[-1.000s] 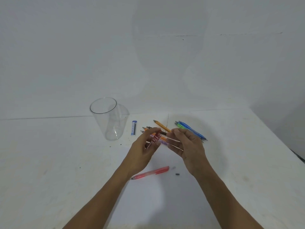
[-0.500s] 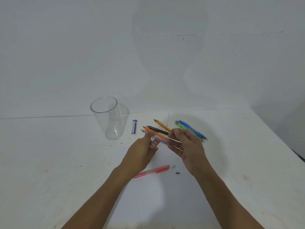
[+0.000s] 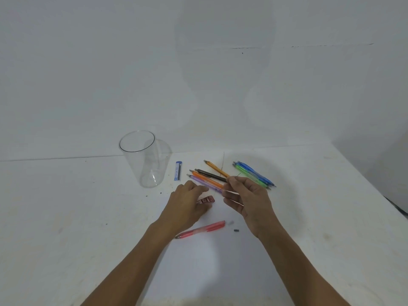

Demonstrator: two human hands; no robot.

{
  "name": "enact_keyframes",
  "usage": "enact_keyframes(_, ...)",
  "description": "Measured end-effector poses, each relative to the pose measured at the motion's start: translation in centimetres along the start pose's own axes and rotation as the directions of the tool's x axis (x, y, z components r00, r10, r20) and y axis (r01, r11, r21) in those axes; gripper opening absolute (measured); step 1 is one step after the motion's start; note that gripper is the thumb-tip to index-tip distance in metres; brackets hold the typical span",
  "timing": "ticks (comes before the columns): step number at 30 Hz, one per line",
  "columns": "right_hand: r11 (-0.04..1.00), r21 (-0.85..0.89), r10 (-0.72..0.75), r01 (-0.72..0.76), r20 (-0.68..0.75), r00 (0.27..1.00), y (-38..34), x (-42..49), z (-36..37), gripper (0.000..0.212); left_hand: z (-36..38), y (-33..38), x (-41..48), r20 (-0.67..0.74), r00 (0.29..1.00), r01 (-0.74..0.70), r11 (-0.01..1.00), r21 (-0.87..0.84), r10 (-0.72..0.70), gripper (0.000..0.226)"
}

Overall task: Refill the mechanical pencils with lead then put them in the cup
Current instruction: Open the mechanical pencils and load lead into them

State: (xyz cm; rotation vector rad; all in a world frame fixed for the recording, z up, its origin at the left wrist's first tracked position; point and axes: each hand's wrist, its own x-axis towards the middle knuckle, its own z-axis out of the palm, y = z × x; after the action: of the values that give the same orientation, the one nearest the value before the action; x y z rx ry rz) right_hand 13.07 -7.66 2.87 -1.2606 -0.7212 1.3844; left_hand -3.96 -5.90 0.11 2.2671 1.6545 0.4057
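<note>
Cup: a clear plastic cup (image 3: 141, 168) stands upright at the back left of the white table (image 3: 66, 217), with nothing inside it.
Left hand: the left hand (image 3: 187, 205) lies palm down on the table, its fingers curled over a small red lead case (image 3: 207, 200), one end of which sticks out to the right.
Right hand: the right hand (image 3: 250, 200) is raised just above the table, its thumb and fingers pinching thin pale leads (image 3: 231, 192).
Red pencil: a red mechanical pencil (image 3: 202, 229) lies flat near the wrists, with a tiny dark cap (image 3: 236, 230) just beside its right end.
Loose pencils: behind the hands lie a purple pencil (image 3: 199, 181), an orange pencil (image 3: 204, 177), a black pencil (image 3: 209, 174) and a yellow-orange pencil (image 3: 215, 168), close together.
Far right: a green pencil (image 3: 248, 176) and a blue pencil (image 3: 254, 172) lie side by side, touching.
Blue case: a blue lead case (image 3: 178, 171) lies between the cup and the pencils.
</note>
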Motion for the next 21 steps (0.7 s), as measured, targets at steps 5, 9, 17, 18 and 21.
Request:
enact_keyframes(5, 0.999, -0.042, -0.02, 0.02, 0.011, 1.0, 0.2, -0.2, 0.0, 0.019, -1.8, 2.5, -0.6, -0.103, 0.995, -0.037, 0.942, -0.333, 0.003, 0.028)
enact_keyframes(9, 0.996, -0.074, -0.039, 0.042, 0.041, 0.998, 0.4, -0.8, -0.1, 0.019, -2.2, 3.6, -1.2, -0.071, 0.997, -0.05, 0.919, -0.391, 0.024, 0.027)
enact_keyframes(17, 0.984, -0.161, -0.061, 0.081, 0.127, 0.99, 1.0, -2.1, -0.9, 0.021, -2.0, 3.8, -2.1, -0.095, 0.994, 0.008, 0.932, -0.364, -0.046, 0.022)
enact_keyframes(18, 0.977, -0.193, -0.069, 0.096, 0.143, 0.987, 1.1, -2.3, -1.0, 0.021, -2.0, 3.9, -2.3, -0.092, 0.995, 0.007, 0.936, -0.353, -0.042, 0.022)
enact_keyframes(21, 0.962, -0.247, -0.08, 0.116, 0.149, 0.986, 1.3, -2.5, -1.5, 0.02, -1.7, 4.0, -2.7, -0.083, 0.996, 0.001, 0.945, -0.327, -0.03, 0.02)
